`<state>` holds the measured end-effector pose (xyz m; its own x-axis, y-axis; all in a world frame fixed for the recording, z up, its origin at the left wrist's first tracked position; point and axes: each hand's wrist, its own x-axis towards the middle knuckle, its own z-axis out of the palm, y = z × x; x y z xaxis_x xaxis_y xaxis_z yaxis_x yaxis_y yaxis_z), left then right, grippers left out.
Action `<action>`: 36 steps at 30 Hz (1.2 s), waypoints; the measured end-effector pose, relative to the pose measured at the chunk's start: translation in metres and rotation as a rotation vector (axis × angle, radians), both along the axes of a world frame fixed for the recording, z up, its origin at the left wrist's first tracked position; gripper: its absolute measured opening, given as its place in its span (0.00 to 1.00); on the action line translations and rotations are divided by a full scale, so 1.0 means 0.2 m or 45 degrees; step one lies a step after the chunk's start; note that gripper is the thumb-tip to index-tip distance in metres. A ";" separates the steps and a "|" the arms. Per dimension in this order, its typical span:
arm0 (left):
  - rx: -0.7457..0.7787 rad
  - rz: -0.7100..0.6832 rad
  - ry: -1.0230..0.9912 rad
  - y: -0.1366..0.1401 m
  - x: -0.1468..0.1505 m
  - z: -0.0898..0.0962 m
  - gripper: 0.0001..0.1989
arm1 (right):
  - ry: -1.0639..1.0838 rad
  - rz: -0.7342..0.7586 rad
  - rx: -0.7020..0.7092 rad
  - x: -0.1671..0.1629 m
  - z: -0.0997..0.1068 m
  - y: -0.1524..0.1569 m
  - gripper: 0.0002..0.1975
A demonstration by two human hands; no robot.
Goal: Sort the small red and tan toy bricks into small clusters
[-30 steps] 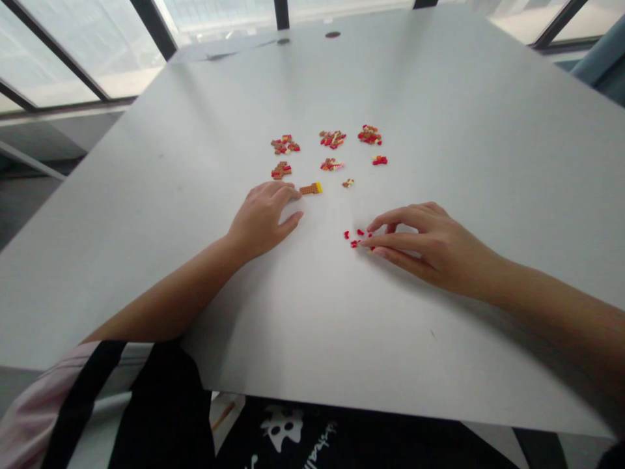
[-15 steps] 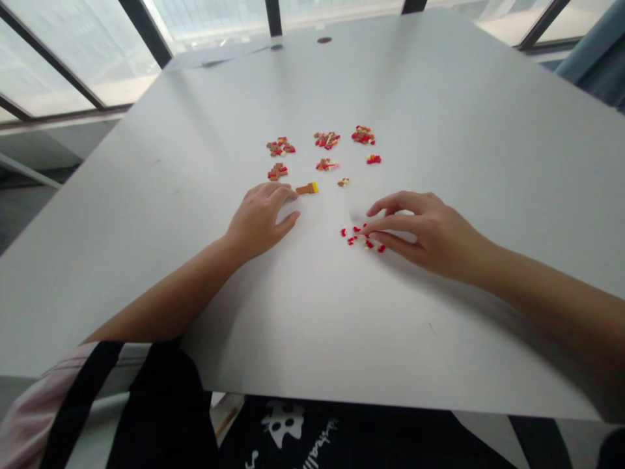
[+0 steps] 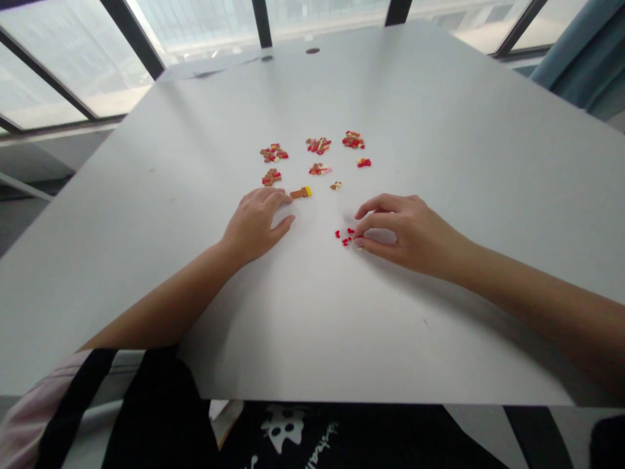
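Note:
My left hand lies palm down on the table with its thumb spread from the fingers. Its fingertips are at the left end of a small brown and yellow piece built of toy bricks; whether they touch it I cannot tell. Over a loose group of tiny red bricks is my right hand. Its thumb and index fingertips come together in a pinch among these bricks, and what is between them is hidden. Part of the group is covered by the fingers.
Beyond the hands lie several small heaps of brown, red and cream bricks, among them a left heap, a middle heap and a right heap. The white table reaches to the windows. A blue curtain hangs at right.
My right thumb and index finger have closed together over the red bricks, and the hand covers more of them. My left hand stays by the brown and yellow piece. The view has shifted slightly.

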<state>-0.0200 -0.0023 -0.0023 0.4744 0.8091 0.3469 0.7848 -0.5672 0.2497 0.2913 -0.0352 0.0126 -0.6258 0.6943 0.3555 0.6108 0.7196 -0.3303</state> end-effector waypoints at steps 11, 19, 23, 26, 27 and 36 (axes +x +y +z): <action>0.004 -0.011 0.010 0.00 0.00 0.00 0.13 | 0.026 -0.030 -0.019 -0.01 0.01 -0.01 0.08; -0.011 0.009 0.028 0.00 0.00 0.00 0.13 | 0.089 -0.020 -0.051 0.00 0.02 0.00 0.08; 0.001 -0.008 0.026 0.00 0.00 0.00 0.13 | 0.062 -0.033 -0.086 0.02 0.02 0.02 0.10; 0.004 -0.016 0.016 0.00 0.00 0.00 0.13 | 0.024 -0.053 -0.101 0.04 0.01 0.03 0.11; 0.000 -0.015 0.014 0.00 0.00 0.00 0.13 | 0.008 -0.058 -0.108 0.05 0.01 0.03 0.11; -0.015 0.006 0.029 0.00 0.00 0.01 0.13 | 0.014 -0.035 -0.130 0.08 0.03 0.04 0.10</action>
